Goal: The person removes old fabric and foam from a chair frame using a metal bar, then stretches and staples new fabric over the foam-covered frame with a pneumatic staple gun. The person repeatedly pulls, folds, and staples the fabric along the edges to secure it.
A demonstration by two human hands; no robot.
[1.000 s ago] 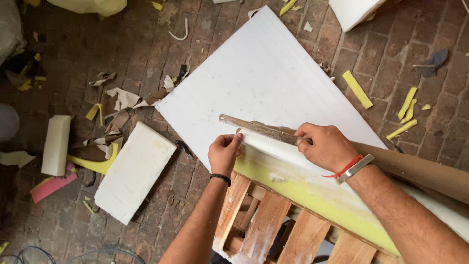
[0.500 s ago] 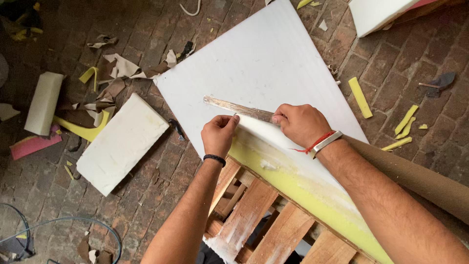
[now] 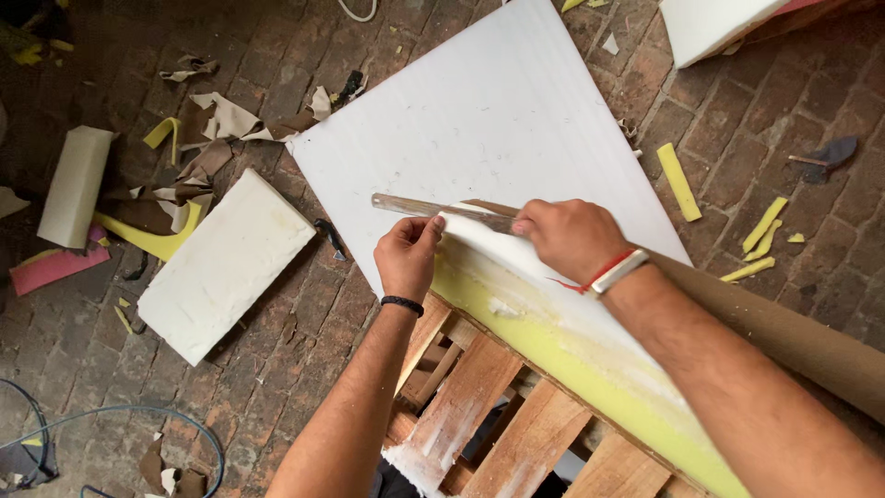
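At the near edge of the white foam sheet, lying on the wooden pallet, the left hand pinches the peeled foam layer. The right hand, closed, presses the long blade flat; the pull is best kept even, blade level with the seam.

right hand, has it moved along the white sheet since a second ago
Cannot tell: the right hand stays at the same spot on the ruler over the white sheet; the camera itself shifted.

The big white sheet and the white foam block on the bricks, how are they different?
The big white sheet is thin, wide and partly on the wooden pallet, under both hands. The white foam block is thicker, smaller, untouched, flat on the brick floor. Both are white and rectangular.
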